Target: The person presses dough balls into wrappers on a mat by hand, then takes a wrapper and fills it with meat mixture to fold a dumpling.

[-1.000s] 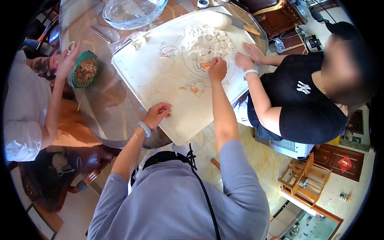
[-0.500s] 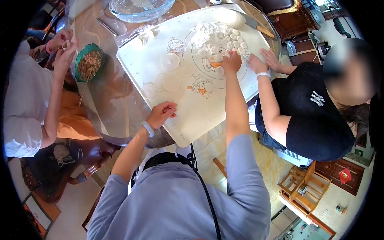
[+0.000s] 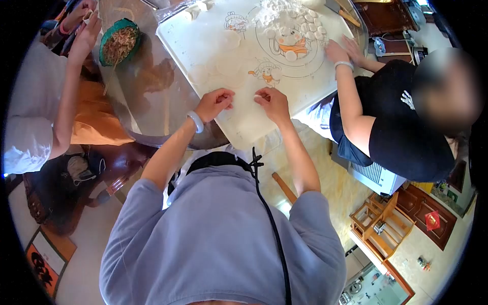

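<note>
A dough piece (image 3: pixel 258 97) has been brought clear of the dough rounds (image 3: pixel 311 35), pinched by the right hand (image 3: pixel 275 104). The left hand (image 3: pixel 212 105) is curled; whether anything is held cannot be told.

The bowl (image 3: pixel 119 42) is green, the shirt (image 3: pixel 223 234) greyish lavender, the mat (image 3: pixel 203 43) white

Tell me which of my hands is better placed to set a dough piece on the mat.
Right, I'd say: your right hand appears to pinch a small dough piece at the mat, while your left hand is curled, with no piece visible.
</note>
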### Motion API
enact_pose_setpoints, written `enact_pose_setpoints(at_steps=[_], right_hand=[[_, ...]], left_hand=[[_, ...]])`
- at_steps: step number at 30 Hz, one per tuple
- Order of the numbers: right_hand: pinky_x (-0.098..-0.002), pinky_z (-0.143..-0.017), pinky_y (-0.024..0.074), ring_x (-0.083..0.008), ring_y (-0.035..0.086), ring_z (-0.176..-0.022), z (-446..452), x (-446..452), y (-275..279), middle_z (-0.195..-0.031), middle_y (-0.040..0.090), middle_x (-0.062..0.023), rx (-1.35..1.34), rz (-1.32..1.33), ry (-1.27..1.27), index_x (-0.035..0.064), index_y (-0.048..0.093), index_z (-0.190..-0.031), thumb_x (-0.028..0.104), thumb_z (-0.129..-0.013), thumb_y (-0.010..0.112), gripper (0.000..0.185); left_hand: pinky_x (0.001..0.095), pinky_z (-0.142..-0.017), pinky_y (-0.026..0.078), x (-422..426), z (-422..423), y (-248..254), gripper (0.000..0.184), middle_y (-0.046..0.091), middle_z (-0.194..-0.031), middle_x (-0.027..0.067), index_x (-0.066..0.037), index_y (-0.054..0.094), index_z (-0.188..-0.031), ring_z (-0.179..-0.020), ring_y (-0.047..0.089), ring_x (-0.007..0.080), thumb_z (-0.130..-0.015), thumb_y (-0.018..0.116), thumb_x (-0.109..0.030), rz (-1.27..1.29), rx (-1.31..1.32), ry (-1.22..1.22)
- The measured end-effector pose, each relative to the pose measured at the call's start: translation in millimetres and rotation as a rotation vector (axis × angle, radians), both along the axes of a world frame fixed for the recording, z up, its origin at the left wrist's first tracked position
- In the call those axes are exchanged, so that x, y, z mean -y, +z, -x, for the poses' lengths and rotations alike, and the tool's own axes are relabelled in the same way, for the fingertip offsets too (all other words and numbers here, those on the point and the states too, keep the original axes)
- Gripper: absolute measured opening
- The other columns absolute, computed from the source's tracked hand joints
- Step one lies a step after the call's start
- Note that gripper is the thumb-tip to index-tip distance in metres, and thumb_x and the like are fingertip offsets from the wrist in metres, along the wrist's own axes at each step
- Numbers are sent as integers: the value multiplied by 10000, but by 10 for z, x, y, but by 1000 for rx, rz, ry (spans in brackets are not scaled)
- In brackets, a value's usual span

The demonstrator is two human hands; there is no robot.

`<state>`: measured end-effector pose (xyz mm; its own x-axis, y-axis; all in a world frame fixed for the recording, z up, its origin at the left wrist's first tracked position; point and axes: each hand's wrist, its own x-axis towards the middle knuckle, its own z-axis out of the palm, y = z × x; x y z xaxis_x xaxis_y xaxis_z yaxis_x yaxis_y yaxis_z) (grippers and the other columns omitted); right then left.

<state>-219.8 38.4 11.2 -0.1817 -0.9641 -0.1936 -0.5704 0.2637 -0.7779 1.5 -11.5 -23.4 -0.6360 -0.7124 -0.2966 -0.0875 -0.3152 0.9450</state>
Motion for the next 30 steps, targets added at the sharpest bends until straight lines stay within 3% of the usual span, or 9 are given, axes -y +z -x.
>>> enact_pose_setpoints(at_steps=[3,6,9,12,18,24,27,30], right_hand=[[-279,-604,455,-157,574,-620,-3,-47,-25,-719,610,-65,-245,58,-146,27,633,-783,181,-653,738,226],[-320,-614,460,-211,594,-647,24,-18,57,-717,612,-86,-114,-105,-188,37,601,-685,219,-598,747,250],[-322,-597,458,-202,589,-636,48,-17,-52,-670,604,-65,-129,-18,-162,41,601,-681,223,-584,753,257],[-329,-582,456,-199,584,-618,115,-4,-52,-632,599,-53,116,-60,-242,57,605,-672,241,-567,759,262],[-307,-583,457,-185,578,-591,-9,63,-37,-625,602,-44,-223,-108,-205,72,596,-646,285,-560,751,277],[-339,-599,462,-226,591,-640,108,38,-22,-655,606,-80,59,-142,-203,64,592,-667,290,-521,767,320],[-331,-614,461,-229,592,-688,53,29,-70,-691,602,-90,-205,-65,-113,52,597,-693,289,-499,782,357],[-327,-629,456,-233,586,-712,95,15,-42,-713,595,-93,-180,-74,-61,43,602,-711,271,-482,793,375]], left_hand=[[247,-711,514,-2,9,-15,214,586,-868,65,29,539,-1063,-767,621,137,-865,527,-53,-10,-25,28],[254,-723,494,-2,4,-7,225,584,-908,58,17,537,-1078,-788,590,126,-879,524,-88,50,8,-14],[255,-730,496,-26,17,-41,220,585,-908,56,15,540,-1074,-787,592,128,-879,526,-88,36,-17,21],[253,-729,499,-17,44,-61,220,584,-906,55,8,543,-1073,-781,593,129,-874,531,-86,33,45,24],[253,-732,501,-22,21,-77,227,582,-908,59,2,544,-1074,-807,579,123,-866,549,-89,99,34,19],[256,-745,503,-26,47,-102,215,579,-914,55,7,546,-1064,-817,573,120,-858,533,-55,30,6,54],[255,-738,505,-27,32,-69,215,577,-915,55,7,546,-1065,-813,573,121,-861,530,-61,89,38,23],[254,-738,504,-24,37,-50,216,574,-905,54,6,546,-1067,-804,575,122,-867,529,-74,70,41,26]])
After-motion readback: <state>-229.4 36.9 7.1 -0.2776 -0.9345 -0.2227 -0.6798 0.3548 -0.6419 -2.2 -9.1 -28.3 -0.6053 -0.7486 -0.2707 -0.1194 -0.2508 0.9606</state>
